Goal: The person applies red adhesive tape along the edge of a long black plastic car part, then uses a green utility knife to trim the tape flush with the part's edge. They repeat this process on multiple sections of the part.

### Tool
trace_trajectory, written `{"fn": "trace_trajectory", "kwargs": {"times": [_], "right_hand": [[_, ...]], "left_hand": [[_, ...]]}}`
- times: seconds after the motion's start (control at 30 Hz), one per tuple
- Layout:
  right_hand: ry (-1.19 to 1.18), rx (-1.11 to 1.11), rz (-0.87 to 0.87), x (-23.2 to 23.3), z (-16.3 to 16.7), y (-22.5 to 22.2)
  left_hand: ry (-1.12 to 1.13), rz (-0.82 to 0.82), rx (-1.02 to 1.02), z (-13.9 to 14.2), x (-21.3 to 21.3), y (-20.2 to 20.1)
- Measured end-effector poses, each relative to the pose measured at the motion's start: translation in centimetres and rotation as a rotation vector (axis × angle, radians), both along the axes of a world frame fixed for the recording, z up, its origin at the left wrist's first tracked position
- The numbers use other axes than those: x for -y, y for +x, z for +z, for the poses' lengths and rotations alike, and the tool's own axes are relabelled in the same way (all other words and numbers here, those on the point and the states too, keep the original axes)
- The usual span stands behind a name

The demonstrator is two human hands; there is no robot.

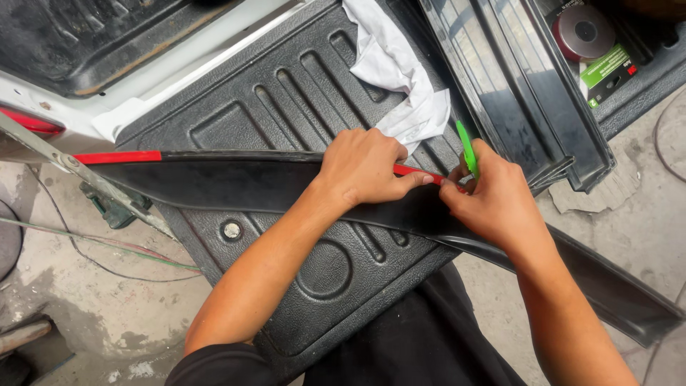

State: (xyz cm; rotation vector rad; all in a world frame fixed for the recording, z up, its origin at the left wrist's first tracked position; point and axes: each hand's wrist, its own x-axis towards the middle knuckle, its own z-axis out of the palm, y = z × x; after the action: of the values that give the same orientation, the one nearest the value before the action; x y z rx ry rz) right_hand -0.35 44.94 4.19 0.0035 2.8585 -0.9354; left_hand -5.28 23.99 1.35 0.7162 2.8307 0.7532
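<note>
Tailgate liner (300, 93): trim strip (214, 182), prob. rag (400, 78).

This looks like a car workshop yard: a pickup's lowered tailgate (300, 93) with a ribbed black liner serves as the workbench, a red tail light (32, 123) shows beside it, over stained concrete floor (93, 314) with loose cables (100, 246).

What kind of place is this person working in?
Probably a car workshop or yard. The hands work on a long black trim strip with red tape, laid across a pickup's lowered tailgate, above a stained concrete floor.
</note>
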Motion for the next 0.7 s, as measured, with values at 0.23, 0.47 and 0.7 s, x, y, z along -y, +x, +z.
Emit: {"fn": "trace_trajectory", "kwargs": {"times": [0.23,0.47,0.7], "right_hand": [[0.088,-0.205,0.048,-0.9,-1.8,-0.1],[0.111,-0.089,0.054,-1.7,-3.1,0.6],[0.134,-0.063,0.061,-0.2,0.2,0.6]], "left_hand": [[0.060,0.044,-0.089,-0.4,-1.2,-1.1],[0.151,0.029,-0.164,-1.3,-5.2,-2.1],[0.194,0.103,-0.121,0.6,-4.6,-0.4]]}}
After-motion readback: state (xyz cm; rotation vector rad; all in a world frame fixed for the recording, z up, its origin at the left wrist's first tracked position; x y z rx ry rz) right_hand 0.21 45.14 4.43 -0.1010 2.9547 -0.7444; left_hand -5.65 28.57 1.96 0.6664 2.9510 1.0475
